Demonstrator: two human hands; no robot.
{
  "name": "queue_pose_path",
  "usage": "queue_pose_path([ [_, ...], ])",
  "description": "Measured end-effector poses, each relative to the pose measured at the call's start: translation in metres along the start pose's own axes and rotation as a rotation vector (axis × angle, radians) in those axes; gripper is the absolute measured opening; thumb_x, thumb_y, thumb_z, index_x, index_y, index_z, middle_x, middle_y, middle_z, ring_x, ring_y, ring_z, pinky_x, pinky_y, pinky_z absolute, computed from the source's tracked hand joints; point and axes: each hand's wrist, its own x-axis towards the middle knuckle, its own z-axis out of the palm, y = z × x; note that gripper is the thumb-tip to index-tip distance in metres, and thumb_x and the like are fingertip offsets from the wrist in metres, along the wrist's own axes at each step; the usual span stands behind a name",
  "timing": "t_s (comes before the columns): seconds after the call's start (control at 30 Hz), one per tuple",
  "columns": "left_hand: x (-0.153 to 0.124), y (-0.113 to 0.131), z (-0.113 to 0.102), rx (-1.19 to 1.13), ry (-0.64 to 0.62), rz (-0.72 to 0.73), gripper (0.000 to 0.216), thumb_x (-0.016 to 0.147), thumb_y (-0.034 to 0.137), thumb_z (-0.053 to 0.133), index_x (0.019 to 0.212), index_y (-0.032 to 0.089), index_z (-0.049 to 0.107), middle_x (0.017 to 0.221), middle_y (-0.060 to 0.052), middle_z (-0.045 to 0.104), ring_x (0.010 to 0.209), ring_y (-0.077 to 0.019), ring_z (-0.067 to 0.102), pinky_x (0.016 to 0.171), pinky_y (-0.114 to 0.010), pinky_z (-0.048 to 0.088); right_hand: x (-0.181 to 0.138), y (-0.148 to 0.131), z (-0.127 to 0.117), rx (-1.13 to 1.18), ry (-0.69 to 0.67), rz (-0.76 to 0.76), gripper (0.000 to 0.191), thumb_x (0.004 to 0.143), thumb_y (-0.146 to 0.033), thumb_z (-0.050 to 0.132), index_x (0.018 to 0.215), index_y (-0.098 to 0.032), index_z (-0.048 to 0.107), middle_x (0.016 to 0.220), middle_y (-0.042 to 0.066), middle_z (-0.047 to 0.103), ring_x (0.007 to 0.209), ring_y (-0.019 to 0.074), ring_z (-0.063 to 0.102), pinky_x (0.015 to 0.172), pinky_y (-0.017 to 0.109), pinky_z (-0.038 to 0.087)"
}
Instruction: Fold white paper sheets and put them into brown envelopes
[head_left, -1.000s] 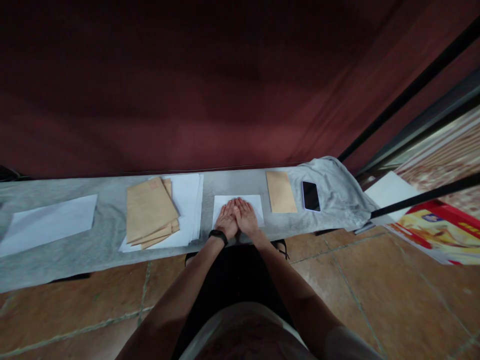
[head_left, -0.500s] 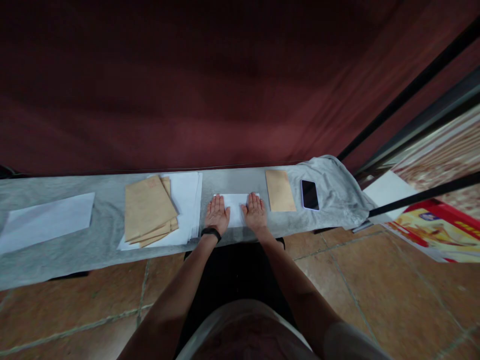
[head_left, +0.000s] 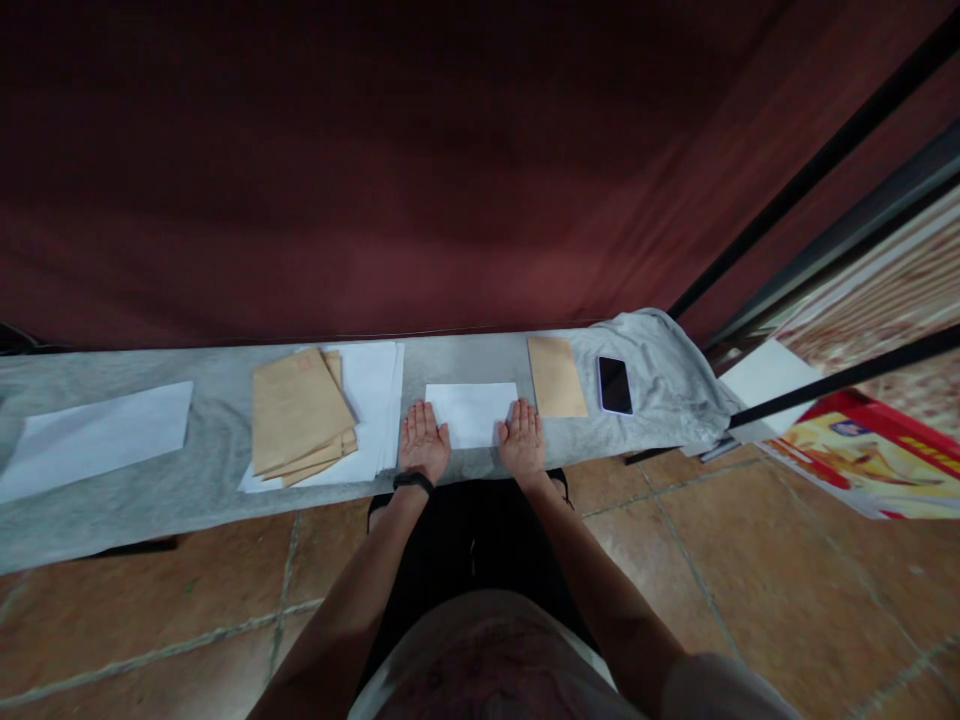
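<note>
A folded-looking white sheet of paper (head_left: 471,415) lies flat on the grey cloth in front of me. My left hand (head_left: 424,440) rests flat by its left edge, fingers stretched out, a black band on the wrist. At the sheet's right edge my right hand (head_left: 521,438) lies palm down, fingers extended and thumb near the paper. Neither hand grips anything. To the right of the sheet is a single brown envelope (head_left: 557,377), close beyond my right fingertips. Left of my left hand, a pile of brown envelopes (head_left: 300,412) sits on a stack of white paper (head_left: 371,400).
A phone (head_left: 615,385) lies right of the single envelope. Another long white sheet (head_left: 97,438) is at the far left. The grey cloth (head_left: 217,420) covers a narrow table against a dark red curtain (head_left: 420,200). A red and yellow box (head_left: 877,455) stands at the right.
My hands have slid apart, off the white sheet to its two sides, and its full face now shows. The view has shifted slightly.
</note>
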Motion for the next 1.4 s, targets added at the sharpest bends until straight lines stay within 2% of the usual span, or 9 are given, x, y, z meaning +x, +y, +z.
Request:
queue_pose_path([
  [0.3, -0.031, 0.005, -0.008, 0.024, 0.054, -0.027, 0.063, 0.098, 0.027, 0.03, 0.155, 0.002, 0.025, 0.163, -0.019, 0.023, 0.152, -0.0298, 0.019, 0.123, -0.051, 0.02, -0.029, -0.002, -0.013, -0.02, -0.011, 0.039, 0.057, 0.105, -0.032, 0.027, 0.151, 0.001, 0.034, 0.156, 0.024, 0.035, 0.147, 0.0323, 0.032, 0.118, 0.053, 0.027],
  [0.37, -0.035, 0.011, -0.01, 0.017, 0.024, 0.075, 0.062, 0.098, 0.025, 0.03, 0.156, 0.006, 0.025, 0.163, -0.016, 0.024, 0.152, -0.0267, 0.018, 0.124, -0.048, 0.02, -0.031, -0.01, -0.016, 0.018, -0.032, -0.014, 0.056, 0.105, -0.032, 0.027, 0.153, -0.003, 0.032, 0.158, 0.02, 0.034, 0.148, 0.0293, 0.031, 0.119, 0.051, 0.026],
  [0.47, -0.038, 0.021, -0.012, 0.003, -0.138, 0.333, 0.06, 0.096, 0.02, 0.031, 0.155, 0.011, 0.03, 0.161, -0.011, 0.032, 0.151, -0.0215, 0.022, 0.125, -0.043, 0.02, -0.032, -0.027, -0.017, 0.1, -0.132, -0.19, 0.053, 0.106, -0.035, 0.026, 0.153, -0.012, 0.036, 0.158, 0.012, 0.038, 0.147, 0.0228, 0.034, 0.121, 0.044, 0.027],
  [0.53, -0.039, 0.025, -0.012, 0.009, -0.215, 0.414, 0.059, 0.095, 0.018, 0.03, 0.154, 0.012, 0.032, 0.16, -0.01, 0.035, 0.15, -0.0203, 0.025, 0.125, -0.043, 0.02, -0.031, -0.035, -0.017, 0.125, -0.197, -0.269, 0.052, 0.106, -0.037, 0.027, 0.152, -0.014, 0.039, 0.157, 0.01, 0.041, 0.146, 0.021, 0.036, 0.121, 0.041, 0.028],
  [0.83, -0.041, 0.003, -0.014, 0.056, -0.081, 0.193, 0.06, 0.1, 0.033, 0.032, 0.154, 0.008, 0.031, 0.16, -0.016, 0.033, 0.151, -0.0252, 0.022, 0.124, -0.048, 0.02, -0.031, -0.007, -0.016, -0.004, -0.101, -0.088, 0.057, 0.104, -0.036, 0.035, 0.151, -0.004, 0.037, 0.157, 0.021, 0.036, 0.146, 0.0301, 0.036, 0.12, 0.049, 0.026],
  [0.97, -0.024, 0.018, -0.011, 0.018, -0.071, 0.222, 0.057, 0.1, 0.03, 0.03, 0.154, 0.011, 0.032, 0.16, -0.013, 0.034, 0.152, -0.0241, 0.021, 0.125, -0.048, 0.019, -0.009, -0.006, -0.014, 0.046, -0.089, -0.064, 0.056, 0.105, -0.036, 0.03, 0.151, -0.005, 0.039, 0.155, 0.019, 0.039, 0.145, 0.0321, 0.036, 0.119, 0.054, 0.027],
  [1.13, 0.02, 0.042, 0.002, -0.008, -0.258, 0.366, 0.056, 0.099, 0.023, 0.025, 0.152, 0.008, 0.036, 0.16, -0.011, 0.035, 0.152, -0.0221, 0.022, 0.125, -0.042, 0.019, 0.034, -0.025, -0.002, 0.14, -0.234, -0.247, 0.05, 0.106, -0.032, 0.026, 0.15, -0.017, 0.042, 0.155, 0.01, 0.044, 0.146, 0.0225, 0.036, 0.121, 0.047, 0.027],
  [1.27, 0.044, 0.038, 0.009, 0.03, -0.286, 0.34, 0.058, 0.099, 0.025, 0.026, 0.154, 0.009, 0.033, 0.161, -0.012, 0.032, 0.152, -0.022, 0.02, 0.125, -0.043, 0.017, 0.054, -0.026, 0.009, 0.102, -0.233, -0.239, 0.051, 0.105, -0.036, 0.028, 0.151, -0.017, 0.041, 0.155, 0.01, 0.042, 0.147, 0.0229, 0.035, 0.122, 0.047, 0.025],
  [1.4, 0.051, 0.024, 0.009, 0.057, -0.206, 0.255, 0.059, 0.099, 0.03, 0.026, 0.154, 0.009, 0.032, 0.161, -0.012, 0.032, 0.152, -0.0226, 0.02, 0.125, -0.044, 0.016, 0.06, -0.017, 0.014, 0.065, -0.169, -0.171, 0.055, 0.105, -0.038, 0.029, 0.152, -0.011, 0.038, 0.157, 0.013, 0.038, 0.146, 0.0258, 0.036, 0.121, 0.048, 0.025],
])
